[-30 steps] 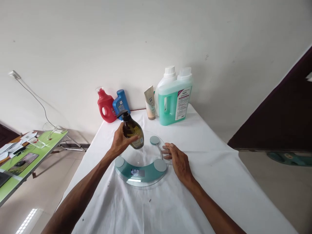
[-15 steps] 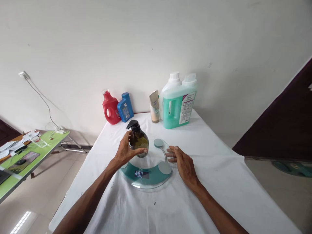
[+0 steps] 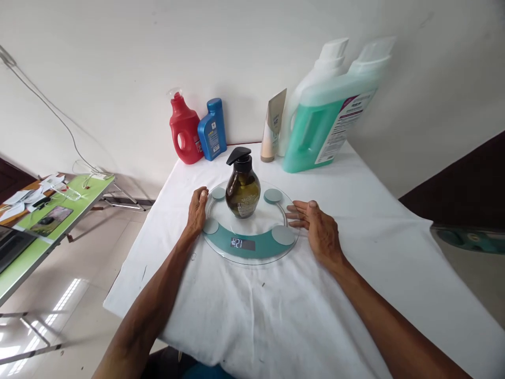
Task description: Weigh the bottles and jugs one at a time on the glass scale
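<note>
A dark olive pump bottle point(image 3: 243, 192) with a black pump head stands upright on a round glass scale point(image 3: 224, 239). The lit display point(image 3: 242, 243) on the scale's green band seems to read 21. My left hand point(image 3: 197, 211) is at the scale's left edge, thumb up, with nothing in it. Beside the right edge, my right hand point(image 3: 319, 229) holds nothing, its fingers stretched toward the glass. Whether either hand touches the rim, I cannot tell.
Along the wall stand a red jug point(image 3: 185, 129), a blue bottle point(image 3: 213, 131), a beige tube point(image 3: 272, 129), a white bottle point(image 3: 302, 95) and a large green jug point(image 3: 305, 137). A white cloth covers the table point(image 3: 244, 305). To the left is a green table point(image 3: 79, 202) with papers.
My left hand has let go of the pump bottle and moved left to the scale's edge. The display has changed from 00 to about 21. The camera view has shifted.
</note>
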Tool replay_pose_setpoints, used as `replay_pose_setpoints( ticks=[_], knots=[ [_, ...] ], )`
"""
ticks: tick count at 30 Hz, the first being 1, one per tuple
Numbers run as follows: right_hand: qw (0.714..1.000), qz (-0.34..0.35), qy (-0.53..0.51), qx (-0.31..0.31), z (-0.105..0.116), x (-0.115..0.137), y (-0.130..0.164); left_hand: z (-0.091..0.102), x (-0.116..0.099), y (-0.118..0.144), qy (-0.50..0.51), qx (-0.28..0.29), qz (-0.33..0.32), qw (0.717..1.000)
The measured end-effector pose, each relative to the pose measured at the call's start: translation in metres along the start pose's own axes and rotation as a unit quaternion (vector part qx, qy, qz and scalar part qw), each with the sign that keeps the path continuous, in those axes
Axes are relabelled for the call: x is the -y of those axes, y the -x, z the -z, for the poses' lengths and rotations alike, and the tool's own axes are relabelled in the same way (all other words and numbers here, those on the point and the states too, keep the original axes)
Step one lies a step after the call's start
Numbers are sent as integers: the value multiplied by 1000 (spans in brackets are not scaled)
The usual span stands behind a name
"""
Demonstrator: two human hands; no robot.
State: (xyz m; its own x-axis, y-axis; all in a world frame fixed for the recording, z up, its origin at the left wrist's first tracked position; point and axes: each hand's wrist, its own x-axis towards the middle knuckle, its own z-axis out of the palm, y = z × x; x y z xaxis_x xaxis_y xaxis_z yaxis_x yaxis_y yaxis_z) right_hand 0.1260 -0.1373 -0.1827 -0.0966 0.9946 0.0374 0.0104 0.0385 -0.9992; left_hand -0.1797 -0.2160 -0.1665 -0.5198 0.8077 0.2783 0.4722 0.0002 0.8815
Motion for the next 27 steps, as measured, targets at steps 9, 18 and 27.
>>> replay_pose_setpoints(
  ticks=[9,18,27],
  knots=[
    [1000,-12,3,4,-1,4,2,-1,5,0,16,-12,9,1000],
    [1000,-13,3,11,1,-1,1,-2,7,0,34,-20,9,999],
    [1000,-16,-6,5,0,1,0,-2,8,0,27,-20,9,999]
  ],
)
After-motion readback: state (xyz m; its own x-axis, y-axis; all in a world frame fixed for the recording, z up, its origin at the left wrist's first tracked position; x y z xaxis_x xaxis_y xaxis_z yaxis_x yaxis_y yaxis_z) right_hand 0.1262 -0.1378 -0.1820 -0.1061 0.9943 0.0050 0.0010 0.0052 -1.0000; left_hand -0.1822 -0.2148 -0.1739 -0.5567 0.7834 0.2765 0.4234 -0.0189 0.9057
